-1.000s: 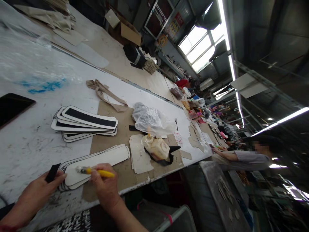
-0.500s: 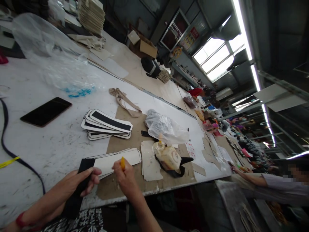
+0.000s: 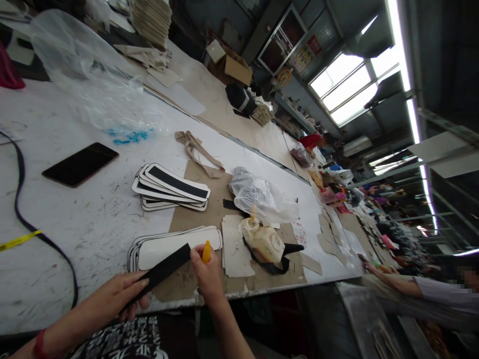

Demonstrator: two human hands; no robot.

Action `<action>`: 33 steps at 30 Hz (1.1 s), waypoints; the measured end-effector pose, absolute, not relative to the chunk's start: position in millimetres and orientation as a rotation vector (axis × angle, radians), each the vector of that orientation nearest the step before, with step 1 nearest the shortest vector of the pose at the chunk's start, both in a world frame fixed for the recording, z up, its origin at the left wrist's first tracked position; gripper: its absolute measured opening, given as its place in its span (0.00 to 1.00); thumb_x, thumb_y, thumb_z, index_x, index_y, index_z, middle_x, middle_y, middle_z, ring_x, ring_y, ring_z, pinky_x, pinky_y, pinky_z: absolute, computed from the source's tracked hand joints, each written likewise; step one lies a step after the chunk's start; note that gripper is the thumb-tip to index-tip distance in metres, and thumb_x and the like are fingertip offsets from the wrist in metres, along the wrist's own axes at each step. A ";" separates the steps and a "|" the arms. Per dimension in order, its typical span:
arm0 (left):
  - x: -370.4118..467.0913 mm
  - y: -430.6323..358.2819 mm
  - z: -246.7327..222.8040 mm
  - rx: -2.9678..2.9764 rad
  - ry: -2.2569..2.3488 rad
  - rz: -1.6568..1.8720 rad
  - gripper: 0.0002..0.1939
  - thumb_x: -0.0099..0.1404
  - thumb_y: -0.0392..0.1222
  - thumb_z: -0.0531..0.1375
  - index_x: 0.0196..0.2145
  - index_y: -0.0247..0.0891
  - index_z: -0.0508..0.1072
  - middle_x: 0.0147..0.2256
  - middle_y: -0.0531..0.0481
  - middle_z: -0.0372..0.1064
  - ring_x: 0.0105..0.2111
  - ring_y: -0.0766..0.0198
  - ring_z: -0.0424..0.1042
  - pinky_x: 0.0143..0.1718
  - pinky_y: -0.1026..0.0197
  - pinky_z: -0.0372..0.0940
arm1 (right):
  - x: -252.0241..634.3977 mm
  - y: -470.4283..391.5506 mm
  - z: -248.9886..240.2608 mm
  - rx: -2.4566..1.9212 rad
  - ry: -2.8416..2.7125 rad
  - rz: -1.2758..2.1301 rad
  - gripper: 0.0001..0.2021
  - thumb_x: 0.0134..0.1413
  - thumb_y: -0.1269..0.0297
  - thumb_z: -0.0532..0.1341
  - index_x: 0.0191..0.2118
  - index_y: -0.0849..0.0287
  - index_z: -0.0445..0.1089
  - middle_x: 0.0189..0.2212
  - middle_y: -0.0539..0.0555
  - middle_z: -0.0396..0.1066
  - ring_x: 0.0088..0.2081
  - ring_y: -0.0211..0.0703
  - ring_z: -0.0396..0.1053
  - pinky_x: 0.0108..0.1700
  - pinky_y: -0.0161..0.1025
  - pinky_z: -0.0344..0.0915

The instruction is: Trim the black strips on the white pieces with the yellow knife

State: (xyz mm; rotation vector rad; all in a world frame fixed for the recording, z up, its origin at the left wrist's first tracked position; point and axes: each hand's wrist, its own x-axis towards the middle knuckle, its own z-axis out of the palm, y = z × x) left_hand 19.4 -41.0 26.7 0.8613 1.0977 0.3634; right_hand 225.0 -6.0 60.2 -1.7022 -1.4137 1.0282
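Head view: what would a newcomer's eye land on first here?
Probably the black strip stretched between the left hand and the right hand, which also holds a yellow-handled tool. Next, the glaring window at the upper right, then the dark phone lying on the white tabletop at the left.

From here the phone (image 3: 81,164) at left is black, the strap (image 3: 30,217) by it dark with a yellow piece (image 3: 20,240). The upper pieces (image 3: 175,183), left of centre, have white borders round black bands; the strip (image 3: 161,271) low down is plain black. The cloth (image 3: 148,338) at the bottom is black with white characters, the bottle (image 3: 263,241) yellowish cream.
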 end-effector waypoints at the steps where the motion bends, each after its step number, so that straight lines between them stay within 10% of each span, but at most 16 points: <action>1: 21.1 -42.3 23.3 0.909 1.121 0.352 0.23 0.56 0.62 0.51 0.23 0.39 0.69 0.18 0.52 0.68 0.16 0.64 0.62 0.18 0.63 0.55 | 228.3 -10.2 64.6 -1.708 -1.617 0.880 0.08 0.55 0.65 0.55 0.38 0.59 0.69 0.32 0.53 0.66 0.35 0.41 0.65 0.40 0.38 0.64; 5: 36.3 -42.5 22.4 1.073 1.176 0.301 0.16 0.56 0.52 0.51 0.28 0.40 0.72 0.20 0.51 0.70 0.15 0.62 0.64 0.18 0.61 0.58 | 220.0 -28.1 84.0 -1.508 -2.387 0.569 0.17 0.56 0.70 0.55 0.51 0.55 0.65 0.45 0.57 0.67 0.45 0.45 0.65 0.42 0.38 0.65; 9: 41.9 -40.7 29.4 1.205 1.132 0.312 0.11 0.52 0.43 0.51 0.26 0.42 0.73 0.22 0.52 0.70 0.22 0.60 0.68 0.24 0.61 0.62 | 209.8 -32.8 89.4 -1.480 -2.768 0.688 0.13 0.55 0.68 0.57 0.47 0.53 0.65 0.39 0.51 0.70 0.38 0.44 0.67 0.34 0.36 0.65; 15: 28.2 -47.9 22.9 1.181 1.219 0.279 0.17 0.55 0.55 0.51 0.24 0.42 0.71 0.21 0.51 0.68 0.22 0.58 0.68 0.25 0.60 0.63 | 231.4 -21.0 89.6 -1.787 -2.896 0.644 0.06 0.55 0.72 0.55 0.35 0.57 0.69 0.35 0.54 0.71 0.38 0.48 0.67 0.36 0.40 0.65; 20: 40.6 -43.8 30.3 1.270 1.226 0.344 0.14 0.55 0.48 0.51 0.25 0.43 0.75 0.23 0.52 0.72 0.26 0.58 0.70 0.31 0.60 0.63 | 223.3 -20.9 88.0 -1.335 -2.836 0.783 0.12 0.55 0.70 0.56 0.46 0.58 0.65 0.47 0.56 0.69 0.49 0.47 0.63 0.53 0.44 0.57; 33: 16.3 -30.0 -3.5 0.904 1.921 0.653 0.20 0.50 0.58 0.53 0.34 0.41 0.66 0.31 0.47 0.71 0.34 0.55 0.71 0.36 0.56 0.64 | 203.4 34.5 64.6 -1.569 -2.753 0.952 0.09 0.61 0.59 0.52 0.37 0.56 0.66 0.35 0.52 0.72 0.36 0.42 0.69 0.34 0.34 0.58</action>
